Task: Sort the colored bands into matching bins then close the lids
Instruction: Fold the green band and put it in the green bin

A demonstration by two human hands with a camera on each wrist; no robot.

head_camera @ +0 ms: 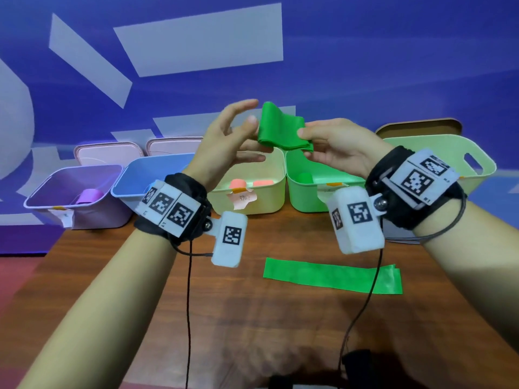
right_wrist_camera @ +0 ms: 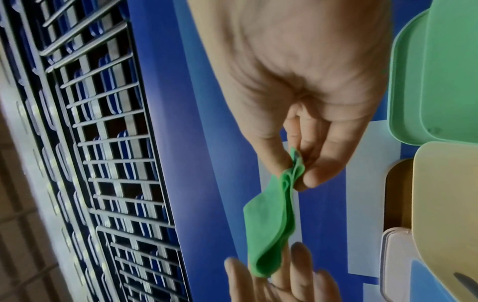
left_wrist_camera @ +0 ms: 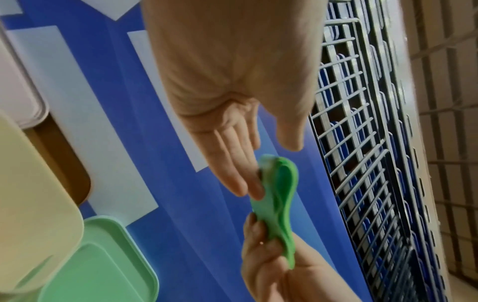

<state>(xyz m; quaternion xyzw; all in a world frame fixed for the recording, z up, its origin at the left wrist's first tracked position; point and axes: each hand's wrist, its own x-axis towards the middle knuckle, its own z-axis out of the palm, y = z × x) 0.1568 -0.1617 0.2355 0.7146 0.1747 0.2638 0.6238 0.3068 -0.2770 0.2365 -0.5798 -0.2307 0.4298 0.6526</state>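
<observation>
Head view looks down; wrist views closely share the folded green band (left_wrist_camera: 278, 196).

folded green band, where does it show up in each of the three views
Head: the folded green band is upper centre, above the bins, pinched by the right hand.
Left wrist: lower centre, below the left hand.
Right wrist: lower centre, hanging from the pinch.
Shared landmark: the blue patterned wall.

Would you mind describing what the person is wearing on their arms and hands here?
Both forearms are bare, with no sleeves or gloves. Each wrist carries a black fabric wrap topped with white blocks printed with black square fiducial markers. A white foam-like box bearing a marker hangs from the left wrist, a larger one from the right. Thin black cables trail toward the body.
</observation>
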